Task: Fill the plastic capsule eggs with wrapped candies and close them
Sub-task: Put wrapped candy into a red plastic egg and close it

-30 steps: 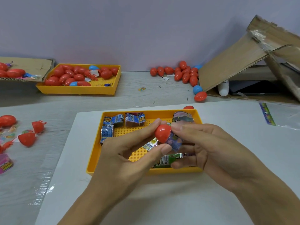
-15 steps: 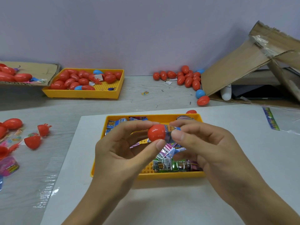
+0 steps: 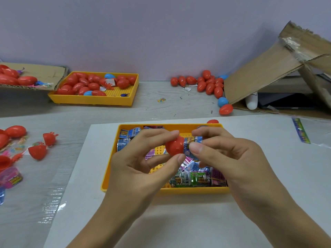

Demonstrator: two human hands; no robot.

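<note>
Two bare forearms, left grip point(image 3: 141, 169), right grip point(image 3: 231, 158), short nails

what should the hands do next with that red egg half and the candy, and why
Probably keep pushing the wrapped candy deeper into the red egg half. The left hand pinches the half over the yellow tray, while the right hand pinches the candy, which juts out of the open mouth. The egg cannot be closed until it sits inside.
</note>
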